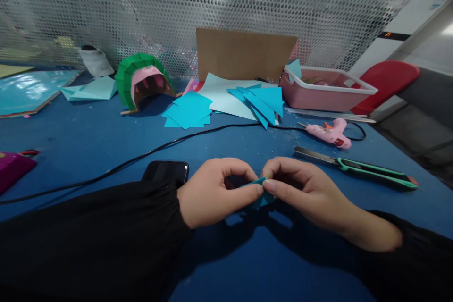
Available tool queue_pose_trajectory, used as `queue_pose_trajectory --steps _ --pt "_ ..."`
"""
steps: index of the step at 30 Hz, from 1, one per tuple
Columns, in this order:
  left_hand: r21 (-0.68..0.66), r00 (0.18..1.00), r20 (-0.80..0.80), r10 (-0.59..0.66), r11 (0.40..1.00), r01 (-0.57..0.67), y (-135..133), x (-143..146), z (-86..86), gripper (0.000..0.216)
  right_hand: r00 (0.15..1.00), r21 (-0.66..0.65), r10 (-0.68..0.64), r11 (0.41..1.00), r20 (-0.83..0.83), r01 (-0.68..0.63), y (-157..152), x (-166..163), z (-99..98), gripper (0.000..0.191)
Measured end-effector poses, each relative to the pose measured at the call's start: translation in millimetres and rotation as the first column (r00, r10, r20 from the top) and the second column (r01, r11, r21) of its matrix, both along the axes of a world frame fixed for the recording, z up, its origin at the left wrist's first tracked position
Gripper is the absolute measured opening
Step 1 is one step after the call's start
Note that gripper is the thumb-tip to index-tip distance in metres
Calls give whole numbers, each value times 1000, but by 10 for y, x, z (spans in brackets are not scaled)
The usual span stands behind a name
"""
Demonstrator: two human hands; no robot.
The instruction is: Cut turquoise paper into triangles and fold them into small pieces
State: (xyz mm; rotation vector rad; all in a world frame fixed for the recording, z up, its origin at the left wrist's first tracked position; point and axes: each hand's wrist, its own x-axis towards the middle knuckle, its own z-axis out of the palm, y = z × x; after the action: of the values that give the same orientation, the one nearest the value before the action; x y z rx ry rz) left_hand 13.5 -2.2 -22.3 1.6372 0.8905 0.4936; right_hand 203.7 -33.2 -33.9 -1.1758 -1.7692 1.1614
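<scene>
Nearest, a black sleeve (106, 240) partly hid a phone (167, 171); the left hand (214, 193) pinched a small blue paper (264, 200) over the table (226, 146), the right hand (313, 193) pinched its other side, and scissors (343, 164) lay farther right.

1. A blue desk (116, 141) is seen, strewn with paper and tools.
2. At its left, a glossy light-blue board (31, 89) and a purple object (14, 167) are cut off by the view's edge.
3. Toward the back, a folded pale paper (90, 89) and a green arched craft (127, 78) are set side by side.
4. In the middle, blue paper squares (191, 109) are piled against a pale sheet (221, 96).
5. At right, a pink basket (318, 99), a pink glue gun (332, 133) and green-handled scissors (354, 166) are placed.
6. A black cord (177, 140) is stretched across, behind a phone (166, 172).
</scene>
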Motion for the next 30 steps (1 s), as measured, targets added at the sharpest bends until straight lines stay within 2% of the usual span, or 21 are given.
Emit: queue_pose_trajectory --steps 3,7,11,14,18,20,24,27,30 --pt "63 999 18 30 998 -31 -5 3 18 14 999 11 3 1000 -40 -3 1 21 -6 15" --pt "110 987 94 127 984 -138 3 7 23 16 999 4 -9 1000 -52 10 11 20 36 17" --pt "14 968 151 199 979 -203 8 12 13 20 997 -6 -76 997 -26 76 18 11 68 18" --pt "-45 965 154 214 977 -209 26 18 5 23 993 -43 -108 993 -37 107 21 17 33 18" --pt "-101 966 120 228 971 -217 62 20 -7 24 976 -142 -135 984 -169 112 25 22 -45 20" --pt "-157 967 124 222 967 -202 72 18 -12 23 970 -184 -122 979 -211 84 26 18 -62 23" --pt "-295 961 229 153 952 -81 67 12 -17 22 985 -240 -63 971 -162 22 29 13 -73 33" --pt "-319 947 304 104 948 -1 57 10 -23 19 966 -294 -75 956 -249 -1 38 18 -101 38" --pt "-322 948 309 75 946 30 51 12 -40 17 949 -340 -26 936 -314 -87 49 24 -131 38"
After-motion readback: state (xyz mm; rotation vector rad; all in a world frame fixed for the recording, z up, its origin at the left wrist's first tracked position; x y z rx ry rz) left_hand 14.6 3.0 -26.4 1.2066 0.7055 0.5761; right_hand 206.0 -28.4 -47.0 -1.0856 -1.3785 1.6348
